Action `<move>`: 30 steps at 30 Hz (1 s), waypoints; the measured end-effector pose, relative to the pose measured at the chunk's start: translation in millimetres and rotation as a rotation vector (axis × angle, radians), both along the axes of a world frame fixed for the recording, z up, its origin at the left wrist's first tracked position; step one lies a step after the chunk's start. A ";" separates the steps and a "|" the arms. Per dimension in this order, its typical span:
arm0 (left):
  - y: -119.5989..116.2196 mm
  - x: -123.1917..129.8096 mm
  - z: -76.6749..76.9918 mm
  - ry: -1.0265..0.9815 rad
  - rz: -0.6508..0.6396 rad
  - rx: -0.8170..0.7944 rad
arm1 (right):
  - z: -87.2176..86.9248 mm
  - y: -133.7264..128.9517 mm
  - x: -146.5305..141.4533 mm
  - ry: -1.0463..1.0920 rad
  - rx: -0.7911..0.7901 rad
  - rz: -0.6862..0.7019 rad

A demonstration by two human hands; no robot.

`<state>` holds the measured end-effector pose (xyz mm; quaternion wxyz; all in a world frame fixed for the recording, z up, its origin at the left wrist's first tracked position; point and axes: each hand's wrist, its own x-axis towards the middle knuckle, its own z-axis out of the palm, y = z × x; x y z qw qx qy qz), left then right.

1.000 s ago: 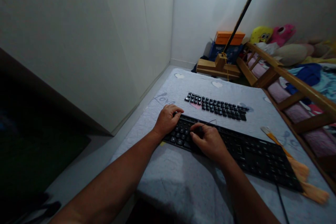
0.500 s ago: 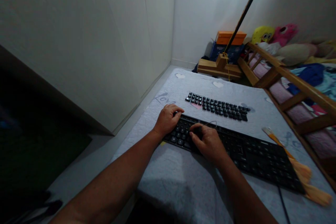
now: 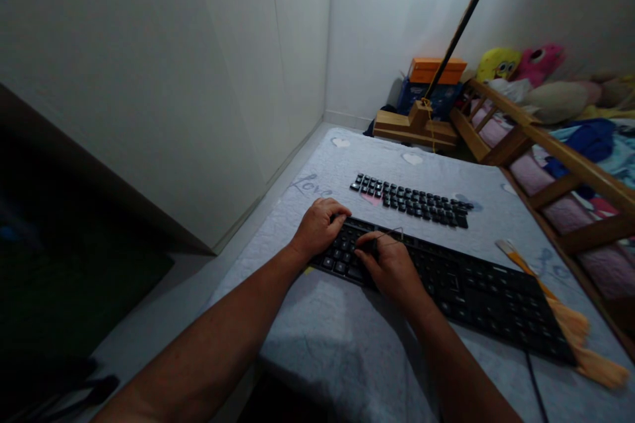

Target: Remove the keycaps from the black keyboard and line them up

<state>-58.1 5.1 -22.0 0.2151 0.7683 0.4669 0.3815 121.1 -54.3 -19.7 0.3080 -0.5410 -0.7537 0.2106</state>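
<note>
A black keyboard (image 3: 496,307) lies at a slant across the cloth-covered surface, its left part between my hands. My left hand (image 3: 320,228) grips the keyboard's far left corner, fingers curled over the edge. My right hand (image 3: 391,264) is closed over the left-middle keys, pinching a wire keycap puller (image 3: 401,231). A thin wire loop of it sticks up behind the fingers; the end at the keys is dark and mostly hidden. Beyond the keyboard, loose black keycaps (image 3: 411,201) are laid out in rows.
A brush (image 3: 516,254) and an orange cloth (image 3: 578,324) lie by the keyboard's right end, and its cable (image 3: 534,383) runs toward me. A white cabinet (image 3: 198,92) stands left. Wooden bed rails (image 3: 570,158) border the right; a lamp's wooden base (image 3: 414,125) stands behind.
My right hand has shifted very slightly left over the keys, and the wire loop with it. My left hand stays on the corner, nearly unmoved.
</note>
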 end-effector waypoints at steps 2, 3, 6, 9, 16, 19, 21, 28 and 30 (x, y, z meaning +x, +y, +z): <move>0.4 0.4 -1.0 0.005 -0.020 -0.007 | 1.6 0.8 -0.6 -0.033 -0.023 -0.023; 0.6 0.6 -1.5 0.008 -0.026 -0.008 | 3.0 1.4 -1.0 -0.045 -0.037 -0.033; 1.2 1.3 -2.5 0.018 -0.033 -0.006 | 8.1 4.3 -1.8 -0.042 -0.080 -0.048; 1.3 1.5 -3.1 0.034 -0.043 -0.002 | 12.0 7.9 -1.4 -0.011 -0.141 -0.053; 0.2 1.1 -2.7 0.046 -0.076 0.004 | 15.4 13.4 1.5 0.057 -0.245 -0.064; -1.2 1.0 0.2 0.046 -0.114 -0.001 | 15.6 13.7 2.9 0.098 -0.268 -0.063; -3.0 0.2 3.6 0.037 -0.158 -0.002 | 15.4 13.2 4.2 0.114 -0.259 -0.064; -8.7 -4.4 12.9 0.085 -0.376 -0.026 | 16.7 10.1 6.8 0.136 -0.116 -0.089; -8.4 -4.3 12.5 0.132 -0.376 -0.021 | 16.4 9.2 6.2 0.127 -0.078 -0.096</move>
